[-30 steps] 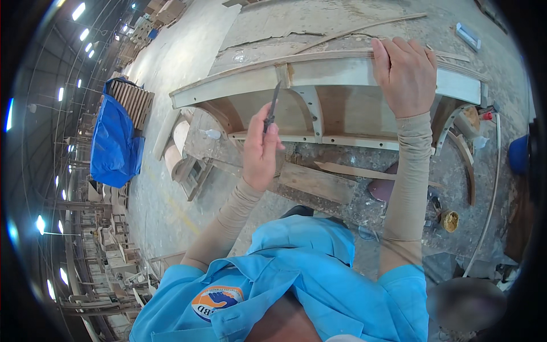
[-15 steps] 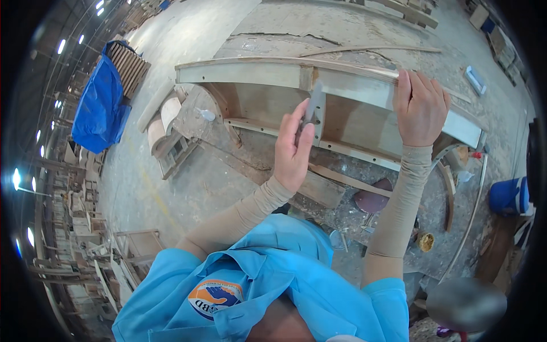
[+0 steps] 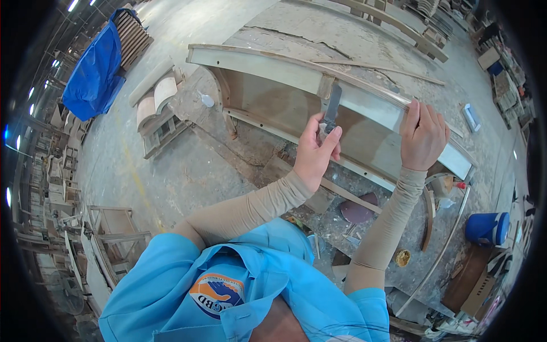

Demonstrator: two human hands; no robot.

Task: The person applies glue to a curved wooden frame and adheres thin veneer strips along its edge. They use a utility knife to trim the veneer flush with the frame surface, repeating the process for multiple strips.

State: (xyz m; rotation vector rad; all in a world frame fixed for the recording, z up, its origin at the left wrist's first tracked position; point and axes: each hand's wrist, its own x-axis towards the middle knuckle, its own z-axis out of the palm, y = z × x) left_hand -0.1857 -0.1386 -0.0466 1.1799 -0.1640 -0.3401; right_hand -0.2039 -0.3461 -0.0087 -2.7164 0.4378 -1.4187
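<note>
Holds in the left hand (image 3: 319,151) a flat grey metal blade with a dark handle (image 3: 332,102), pinched near the blade's base between thumb and forefinger, with the remaining fingers loosely curled below. Points the blade up and away from the body, perhaps for clearance between edge and knuckles. Shows the blade in front of a brown wooden divider block (image 3: 326,85) midway along a long, curved, pale wooden frame (image 3: 262,64); contact there impossible to tell.

Hooks the right hand (image 3: 424,137) over the frame's top edge toward its right end, with fingers close together across the rim and thumb beside them, seemingly to steady the piece; fingertips partly hidden. Sets the frame's open compartments toward the body, likely for easy reach.

On the stained grey bench (image 3: 413,231), between body and frame: a narrow light-brown wooden strip (image 3: 350,195) and a purplish, rounded flat piece (image 3: 360,208), close to the beige-sleeved right forearm (image 3: 393,211). Right of that forearm: a small round tub of mustard-yellow stuff (image 3: 403,257), a curved brown wooden strip (image 3: 428,222) and, farther out, a blue bucket (image 3: 484,229). At far left, a blue tarpaulin (image 3: 94,74) over stacked slats.
</note>
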